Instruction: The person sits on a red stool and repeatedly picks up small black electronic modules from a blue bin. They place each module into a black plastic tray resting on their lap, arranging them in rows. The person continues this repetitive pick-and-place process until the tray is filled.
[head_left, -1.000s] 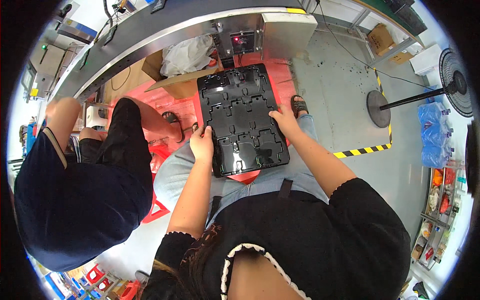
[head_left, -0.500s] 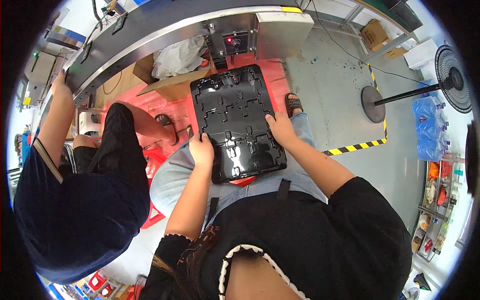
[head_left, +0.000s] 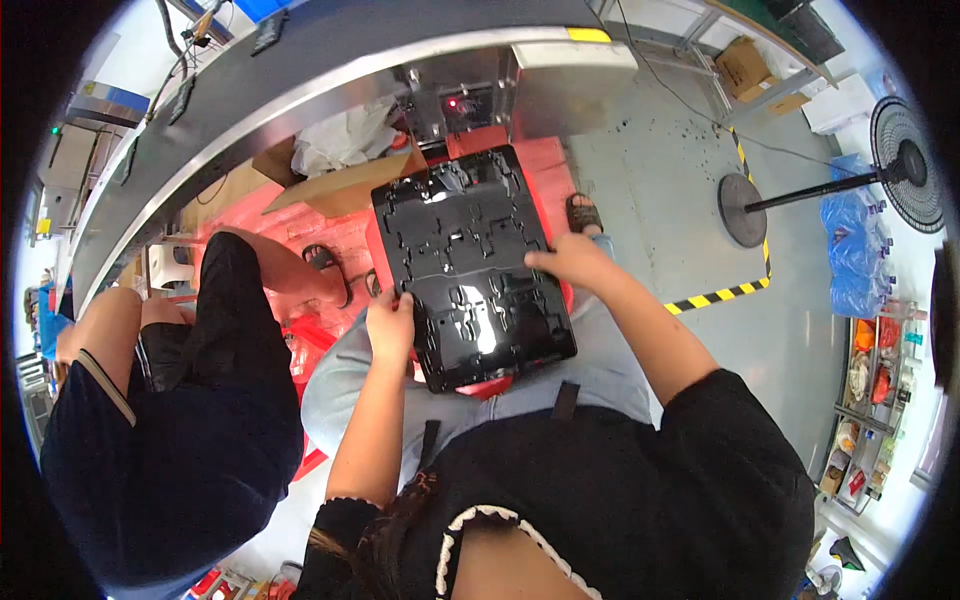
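A glossy black plastic tray (head_left: 470, 262) with moulded recesses lies over a red seat (head_left: 488, 388) between my knees. It sits slightly turned, its far end close under the conveyor. My left hand (head_left: 390, 325) grips its left edge, thumb along the rim, with the other fingers mostly hidden. On the opposite edge my right hand (head_left: 575, 262) closes over the rim with its thumb on top. Some recesses hold small dark shapes or just reflect light; I cannot tell which.
A conveyor (head_left: 330, 80) with a metal edge curves across the far side. An open cardboard box (head_left: 340, 185) with white plastic bags stands beneath it. A co-worker (head_left: 170, 440) sits at my left. A black fan (head_left: 742, 210) and striped floor tape (head_left: 722, 296) are to the right.
The tray has shifted slightly toward me and left in the picture, both hands still on it. The co-worker's arm has dropped from the conveyor edge. The view has moved a little.
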